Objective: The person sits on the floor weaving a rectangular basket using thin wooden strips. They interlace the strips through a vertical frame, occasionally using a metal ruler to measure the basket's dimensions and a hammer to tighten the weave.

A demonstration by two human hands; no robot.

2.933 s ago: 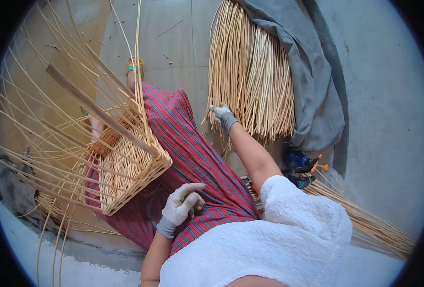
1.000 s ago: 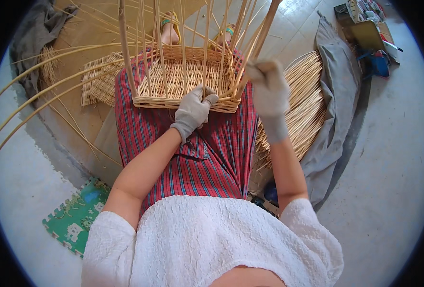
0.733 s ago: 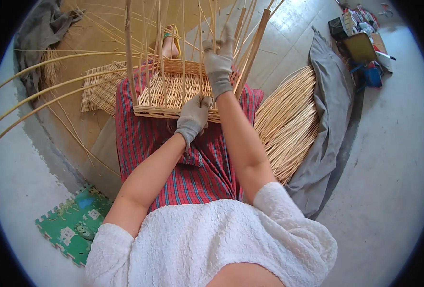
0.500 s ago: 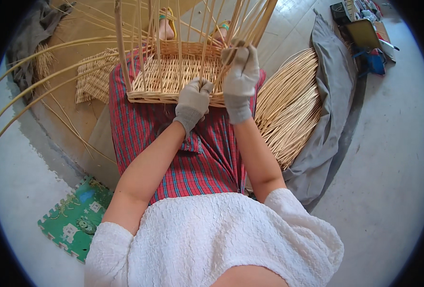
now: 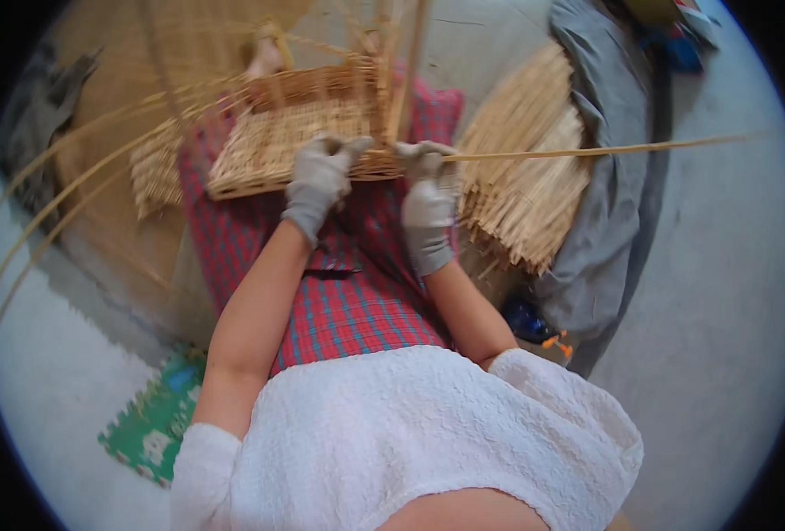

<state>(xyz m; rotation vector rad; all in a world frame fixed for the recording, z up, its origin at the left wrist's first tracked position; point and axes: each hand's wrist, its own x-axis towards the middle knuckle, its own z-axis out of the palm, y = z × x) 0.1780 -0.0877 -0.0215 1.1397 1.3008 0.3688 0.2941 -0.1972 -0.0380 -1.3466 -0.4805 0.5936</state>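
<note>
A half-woven wicker basket (image 5: 259,150) rests across my lap, on red checked cloth (image 5: 357,305). Upright stakes rise from its edges, smeared by motion. My left hand (image 5: 319,177), in a pale work glove, is closed on the basket's near rim, fingers curled over the weave. At the near right corner, my gloved right hand (image 5: 429,199) pinches a long willow rod (image 5: 578,152). The rod runs out to the right from my fingers, over the bundle. Whether its inner end is woven into the basket is hidden by my fingers.
On the right lies a bundle of willow rods (image 5: 534,168) on a grey cloth (image 5: 605,203). Long rods (image 5: 65,190) arc out to the left. A woven piece (image 5: 156,173) lies left of my lap. Green foam mat (image 5: 158,420) is at lower left; a dark blue object with orange parts (image 5: 527,319) sits by my right elbow.
My right hand has come down from among the stakes to the near corner, drawing a rod out to the right. The basket has turned and shifted left, with my left hand moving along.
</note>
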